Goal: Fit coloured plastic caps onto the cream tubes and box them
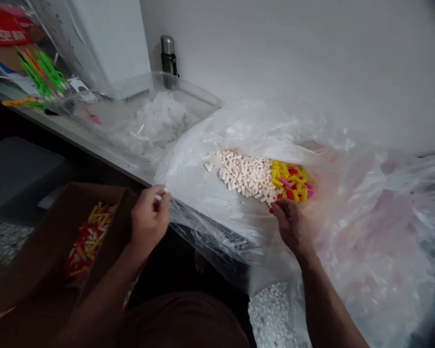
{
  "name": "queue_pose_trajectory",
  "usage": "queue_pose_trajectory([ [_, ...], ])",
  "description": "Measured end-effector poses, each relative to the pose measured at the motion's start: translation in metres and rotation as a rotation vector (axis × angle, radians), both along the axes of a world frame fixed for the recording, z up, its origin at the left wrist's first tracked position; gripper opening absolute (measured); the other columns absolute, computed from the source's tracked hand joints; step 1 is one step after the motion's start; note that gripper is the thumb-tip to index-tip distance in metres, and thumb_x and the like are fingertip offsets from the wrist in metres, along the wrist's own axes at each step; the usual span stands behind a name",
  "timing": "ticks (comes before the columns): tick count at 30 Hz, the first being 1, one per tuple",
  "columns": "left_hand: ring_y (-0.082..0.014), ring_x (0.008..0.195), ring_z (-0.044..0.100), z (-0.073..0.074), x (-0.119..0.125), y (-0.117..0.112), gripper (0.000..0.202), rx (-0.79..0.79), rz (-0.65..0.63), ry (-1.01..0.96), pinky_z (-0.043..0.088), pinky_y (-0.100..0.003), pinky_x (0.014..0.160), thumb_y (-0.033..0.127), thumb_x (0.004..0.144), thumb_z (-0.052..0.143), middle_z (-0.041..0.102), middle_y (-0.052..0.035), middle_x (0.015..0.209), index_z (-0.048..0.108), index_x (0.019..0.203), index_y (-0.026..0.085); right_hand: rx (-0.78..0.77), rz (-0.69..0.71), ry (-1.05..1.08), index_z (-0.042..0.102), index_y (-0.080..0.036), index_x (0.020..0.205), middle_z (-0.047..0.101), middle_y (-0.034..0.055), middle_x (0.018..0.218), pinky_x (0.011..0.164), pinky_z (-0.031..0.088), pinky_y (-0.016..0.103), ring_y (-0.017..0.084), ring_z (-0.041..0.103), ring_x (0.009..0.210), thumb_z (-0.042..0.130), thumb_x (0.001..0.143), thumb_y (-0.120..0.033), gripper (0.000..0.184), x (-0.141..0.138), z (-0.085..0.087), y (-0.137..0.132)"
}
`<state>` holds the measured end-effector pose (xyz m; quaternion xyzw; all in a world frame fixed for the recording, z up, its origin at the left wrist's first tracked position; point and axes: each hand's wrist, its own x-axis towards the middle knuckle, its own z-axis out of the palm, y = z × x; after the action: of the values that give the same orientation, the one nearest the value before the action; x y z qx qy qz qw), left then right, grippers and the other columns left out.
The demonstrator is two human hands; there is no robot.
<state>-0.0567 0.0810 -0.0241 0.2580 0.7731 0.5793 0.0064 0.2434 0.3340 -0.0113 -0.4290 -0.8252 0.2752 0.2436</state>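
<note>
My left hand (148, 221) is closed in a pinch on a small white piece (158, 197), beside the near left edge of a clear plastic bag (192, 186). My right hand (293, 229) pinches a small red piece (271, 210) between thumb and fingertips, at the near side of the piles. On the spread bag lies a heap of small cream-coloured plugs (244, 171). Against its right side rests a pile of short yellow, red and pink tubes (292, 181). What exactly the held pieces are is too small to make out.
At lower left stands an open cardboard box (36, 237) holding red and yellow tubes (90, 239). A clear tray (203, 96) with translucent pieces (163, 116) sits behind, near a dark flask (168, 63). Green plastic items (45, 72) lie far left. More bagged plastic (377, 270) bulges at right.
</note>
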Motion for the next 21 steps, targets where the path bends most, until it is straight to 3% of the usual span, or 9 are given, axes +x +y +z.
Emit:
queue_pose_trajectory([
  [2,-0.0247,0.102,0.068,0.004,0.006,0.021,0.029,-0.341,-0.162,0.278,0.055,-0.037,0.084,0.032,0.099,0.056,0.065,-0.0109,0.132,0.068,0.124,0.025,-0.072,0.016,0.151,0.055,-0.022,0.114,0.071,0.0062,0.092,0.072,0.056,0.036,0.021,0.068,0.078,0.057,0.100,-0.052,0.033,-0.010,-0.004,-0.011],
  [5,-0.0316,0.108,0.070,0.010,-0.005,0.043,0.041,-0.727,-0.238,0.407,0.056,-0.044,0.087,0.019,0.100,0.045,0.059,-0.0169,0.145,0.064,0.136,0.024,-0.118,0.057,0.272,0.052,-0.022,0.114,0.069,0.0038,0.089,0.072,0.055,0.035,0.019,0.066,0.076,0.056,0.102,-0.050,0.030,-0.020,-0.013,-0.024],
  [8,-0.0369,0.113,0.068,0.012,-0.023,0.054,0.043,-0.931,-0.280,0.449,0.056,-0.049,0.088,0.011,0.097,0.042,0.062,-0.0233,0.138,0.065,0.133,0.018,-0.163,0.058,0.335,0.053,-0.022,0.113,0.069,0.0025,0.086,0.074,0.056,0.035,0.018,0.066,0.076,0.059,0.102,-0.049,0.030,-0.022,-0.023,-0.031],
  [11,-0.0375,0.113,0.067,0.009,-0.030,0.059,0.043,-1.022,-0.306,0.495,0.057,-0.048,0.085,0.008,0.098,0.035,0.066,-0.0237,0.129,0.066,0.127,0.016,-0.235,0.001,0.417,0.055,-0.022,0.111,0.069,0.0020,0.086,0.074,0.056,0.035,0.018,0.066,0.077,0.068,0.096,-0.051,0.035,-0.019,-0.030,-0.033],
  [16,-0.0378,0.116,0.064,0.003,-0.025,0.063,0.038,-0.963,-0.334,0.547,0.055,-0.049,0.090,0.012,0.101,0.033,0.068,-0.0229,0.115,0.066,0.120,0.012,-0.322,-0.057,0.491,0.058,-0.022,0.124,0.068,0.0004,0.085,0.073,0.057,0.033,0.018,0.066,0.077,0.075,0.088,-0.047,0.047,-0.020,-0.031,-0.030],
  [19,-0.0352,0.117,0.065,0.001,-0.016,0.068,0.036,-0.686,-0.370,0.425,0.054,-0.047,0.095,0.022,0.102,0.043,0.069,-0.0203,0.119,0.062,0.131,0.013,-0.414,-0.108,0.557,0.060,-0.023,0.121,0.068,0.0016,0.093,0.063,0.055,0.030,0.018,0.067,0.078,0.070,0.091,-0.048,0.040,-0.029,-0.025,-0.026],
  [21,-0.0280,0.102,0.070,0.002,-0.005,0.073,0.045,-0.393,-0.405,0.202,0.056,-0.042,0.090,0.028,0.102,0.049,0.071,-0.0142,0.114,0.054,0.145,0.016,-0.473,-0.130,0.604,0.060,-0.024,0.112,0.066,0.0007,0.094,0.056,0.052,0.027,0.017,0.065,0.075,0.065,0.092,-0.047,0.031,-0.040,-0.021,-0.023],
])
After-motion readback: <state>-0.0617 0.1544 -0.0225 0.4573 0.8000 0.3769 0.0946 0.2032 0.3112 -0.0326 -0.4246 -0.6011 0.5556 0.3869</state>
